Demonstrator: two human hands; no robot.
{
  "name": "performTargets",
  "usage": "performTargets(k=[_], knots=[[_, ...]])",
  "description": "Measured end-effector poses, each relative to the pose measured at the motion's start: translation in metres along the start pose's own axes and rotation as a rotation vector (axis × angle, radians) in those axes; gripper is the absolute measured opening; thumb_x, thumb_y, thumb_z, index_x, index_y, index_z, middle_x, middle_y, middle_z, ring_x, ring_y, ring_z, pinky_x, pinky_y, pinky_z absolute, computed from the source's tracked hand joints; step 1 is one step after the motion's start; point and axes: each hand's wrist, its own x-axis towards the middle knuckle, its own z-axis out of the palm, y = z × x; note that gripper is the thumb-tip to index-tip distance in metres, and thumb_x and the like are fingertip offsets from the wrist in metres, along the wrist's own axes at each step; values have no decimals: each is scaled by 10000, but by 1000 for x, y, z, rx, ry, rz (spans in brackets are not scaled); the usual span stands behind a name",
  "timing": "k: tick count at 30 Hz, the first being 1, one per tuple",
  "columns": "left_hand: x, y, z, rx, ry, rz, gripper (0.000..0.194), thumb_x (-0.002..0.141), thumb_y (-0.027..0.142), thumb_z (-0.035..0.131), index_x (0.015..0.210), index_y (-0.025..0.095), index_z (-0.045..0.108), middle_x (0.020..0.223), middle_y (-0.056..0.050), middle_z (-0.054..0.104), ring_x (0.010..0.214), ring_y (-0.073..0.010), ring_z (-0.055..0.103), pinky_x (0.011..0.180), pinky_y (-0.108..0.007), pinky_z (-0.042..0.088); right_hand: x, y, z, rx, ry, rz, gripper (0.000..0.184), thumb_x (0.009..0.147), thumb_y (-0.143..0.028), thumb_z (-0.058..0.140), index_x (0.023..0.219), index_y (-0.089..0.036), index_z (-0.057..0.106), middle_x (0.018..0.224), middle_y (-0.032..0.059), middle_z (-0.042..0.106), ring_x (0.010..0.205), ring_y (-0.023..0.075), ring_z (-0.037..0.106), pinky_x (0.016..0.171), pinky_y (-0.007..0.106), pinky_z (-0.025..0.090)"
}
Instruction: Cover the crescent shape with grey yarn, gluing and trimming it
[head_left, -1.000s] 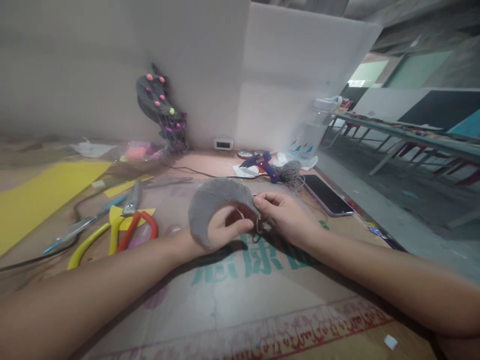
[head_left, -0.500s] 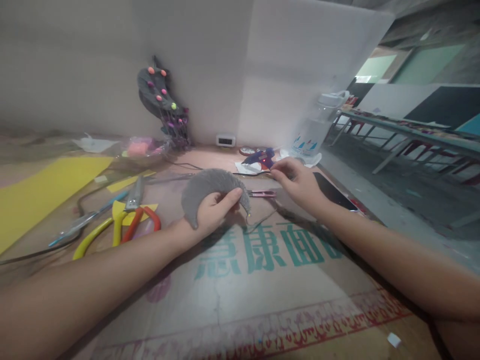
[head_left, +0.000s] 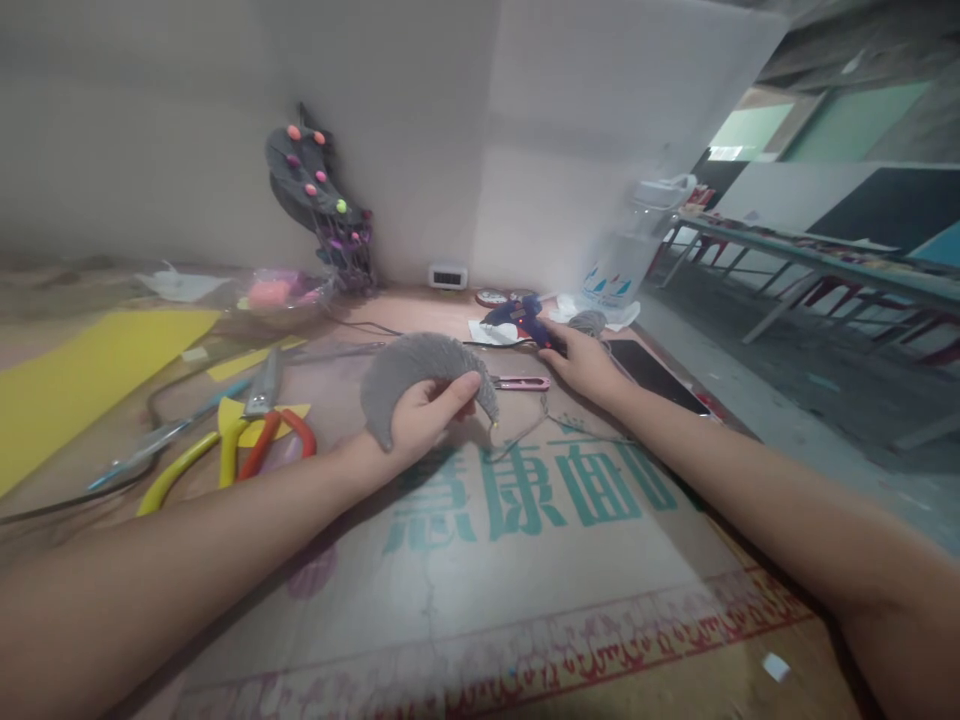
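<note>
My left hand [head_left: 427, 412] is closed on a grey yarn-wrapped crescent [head_left: 409, 362], thumb on its front near the right tip. A loose yarn strand [head_left: 517, 438] trails from that tip over the table. At the back, the fingers of my right hand [head_left: 589, 362] are closed around the handle of a dark blue glue gun [head_left: 531, 322] with a small red light. Beneath the gun's nozzle lies a white scrap [head_left: 491, 332]. Pink-handled thread snips [head_left: 525, 383] rest between the hands. Behind my right hand sits a ball of grey yarn [head_left: 589, 322].
Left are scissors [head_left: 264, 385], red-and-yellow-handled tools [head_left: 180, 470] and a yellow sheet [head_left: 97, 380]. A decorated grey crescent [head_left: 296, 185] leans on the wall beside a small digital clock [head_left: 448, 277]. Right stand a water bottle [head_left: 619, 250] and a flat black phone [head_left: 660, 378].
My right hand has moved slightly down and back to the glue gun and closed on its handle. The yarn ball shows behind it now. My left hand still holds the crescent.
</note>
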Motion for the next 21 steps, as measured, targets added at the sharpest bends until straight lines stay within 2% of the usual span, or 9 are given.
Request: performTargets(k=[3, 6, 9, 11, 13, 15, 18, 21], knots=[[2, 0, -1, -45, -2, -39, 478, 748, 604, 564, 515, 187, 568, 531, -28, 590, 557, -144, 549, 610, -259, 460, -1, -1, -1, 31, 54, -27, 501, 867, -234, 537, 1355, -125, 543, 1373, 146, 584, 1262, 298, 548, 1094, 475, 399], [2, 0, -1, -141, -51, -103, 500, 745, 632, 566, 579, 163, 615, 551, -53, 632, 552, -153, 590, 573, -258, 456, -3, -6, -2, 147, 158, 75, 515, 843, -257, 562, 1336, -115, 519, 1315, 165, 610, 1170, 286, 600, 1040, 451, 444], [2, 0, -1, -187, -90, -141, 520, 759, 649, 561, 629, 152, 639, 521, -59, 630, 489, -150, 573, 494, -253, 411, -5, -20, -7, 273, 299, 201, 500, 831, -310, 603, 1288, -128, 514, 1154, 143, 664, 1002, 261, 646, 951, 429, 491], [0, 0, -1, -185, -87, -145, 519, 773, 645, 558, 626, 155, 641, 506, -59, 622, 446, -136, 533, 452, -248, 367, -8, -31, -13, 352, 342, 260, 447, 839, -386, 623, 1208, -149, 539, 961, 92, 684, 869, 239, 648, 882, 418, 511], [0, 1, -2, -171, -76, -131, 512, 787, 634, 553, 607, 162, 636, 499, -56, 613, 425, -128, 499, 431, -251, 339, -11, -44, -19, 421, 314, 307, 351, 847, -459, 621, 1056, -182, 572, 736, 27, 640, 738, 219, 627, 814, 405, 519], [0, 1, -2, -155, -39, -91, 501, 795, 618, 546, 599, 167, 639, 489, -46, 596, 431, -127, 484, 441, -258, 345, -16, -56, -25, 454, 252, 295, 307, 852, -508, 610, 900, -206, 572, 650, 8, 598, 710, 214, 617, 795, 398, 512], [3, -1, -4, -122, 45, -14, 476, 808, 591, 537, 617, 170, 649, 492, -30, 581, 480, -135, 506, 502, -263, 394, -25, -70, -31, 480, 145, 187, 357, 836, -557, 614, 854, -203, 571, 745, 47, 653, 793, 230, 640, 813, 399, 506], [5, -4, -6, -70, 118, 49, 450, 833, 554, 528, 618, 178, 648, 512, -19, 579, 518, -140, 524, 546, -264, 421, -37, -81, -32, 555, 12, 157, 410, 823, -559, 633, 993, -188, 590, 918, 87, 711, 836, 241, 668, 810, 414, 519]])
